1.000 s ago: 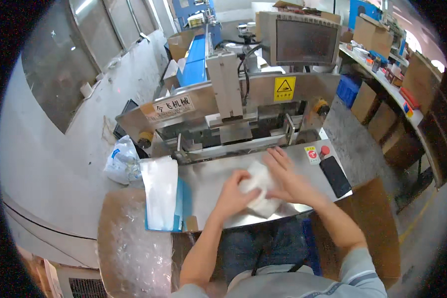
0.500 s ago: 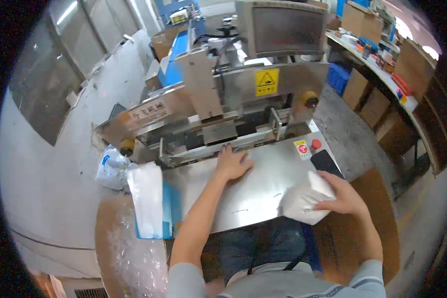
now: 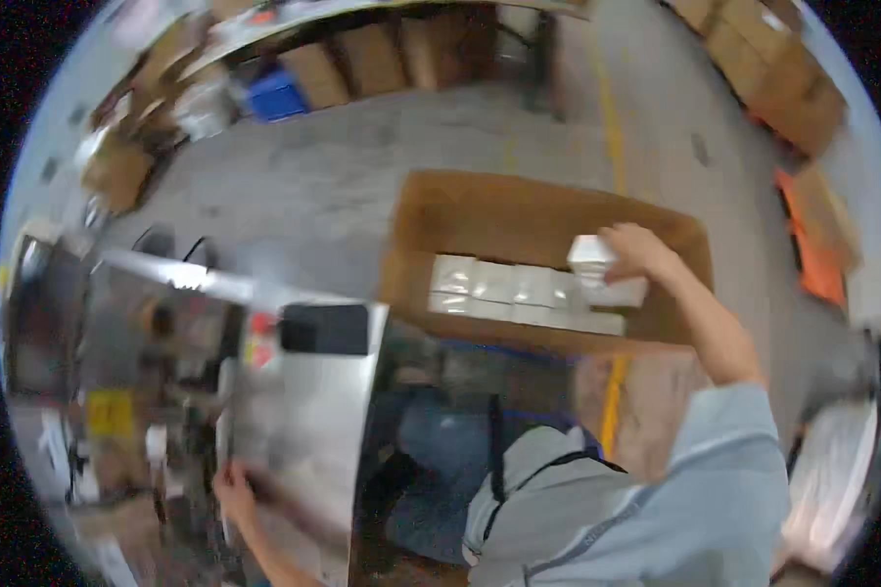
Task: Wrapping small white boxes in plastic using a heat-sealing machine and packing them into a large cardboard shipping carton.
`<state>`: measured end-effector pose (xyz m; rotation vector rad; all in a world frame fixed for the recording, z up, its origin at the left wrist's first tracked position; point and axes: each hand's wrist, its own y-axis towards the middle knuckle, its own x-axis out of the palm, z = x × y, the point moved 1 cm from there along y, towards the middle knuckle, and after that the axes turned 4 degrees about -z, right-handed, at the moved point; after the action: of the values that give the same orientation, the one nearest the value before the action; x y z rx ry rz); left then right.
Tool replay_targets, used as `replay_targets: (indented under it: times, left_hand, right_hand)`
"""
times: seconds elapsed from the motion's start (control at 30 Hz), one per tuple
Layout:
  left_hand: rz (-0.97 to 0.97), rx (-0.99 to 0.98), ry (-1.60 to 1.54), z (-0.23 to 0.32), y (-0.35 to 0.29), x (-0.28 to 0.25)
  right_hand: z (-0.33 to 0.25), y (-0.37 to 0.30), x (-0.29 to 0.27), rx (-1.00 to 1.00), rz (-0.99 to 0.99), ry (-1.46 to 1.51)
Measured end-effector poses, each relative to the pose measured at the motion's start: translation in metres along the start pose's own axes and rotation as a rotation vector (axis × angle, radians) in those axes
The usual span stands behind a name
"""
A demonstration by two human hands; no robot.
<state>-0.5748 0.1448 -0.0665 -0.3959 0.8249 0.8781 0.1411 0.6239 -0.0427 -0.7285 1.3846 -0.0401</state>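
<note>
Gripped from above in the right hand (image 3: 636, 249), a white packet (image 3: 597, 269) hangs over the big cardboard box (image 3: 460, 220) at two o'clock, just above the row of white packets (image 3: 514, 289) already lying inside. It may land crooked on that row and tip. At seven o'clock the left hand (image 3: 233, 486) rests on the steel table (image 3: 303, 421); whether its fingers are spread is too blurred to tell.

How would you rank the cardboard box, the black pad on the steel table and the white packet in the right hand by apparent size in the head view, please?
1. Cardboard box, clearly the largest.
2. Black pad.
3. White packet, partly hidden by the right hand, so its rank below the pad is unsure.
</note>
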Motion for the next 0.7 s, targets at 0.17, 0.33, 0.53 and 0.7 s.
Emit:
replay_targets:
  times: [0.17,0.33,0.53,0.7]
  left_hand:
    - [0.11,0.026,0.29,0.004,0.006,0.016]
    - [0.139,0.068,0.352,0.012,-0.022,0.03]
    - [0.123,0.14,0.613,0.018,-0.044,0.044]
    - [0.159,-0.03,0.48,0.064,-0.054,0.067]
  right_hand:
    - [0.097,0.053,0.148,0.136,-0.356,0.007]
    - [0.148,0.097,0.232,0.081,-0.422,0.032]
    - [0.147,0.123,0.32,0.009,-0.188,-0.08]
    - [0.138,0.125,0.358,-0.052,-0.374,0.211]
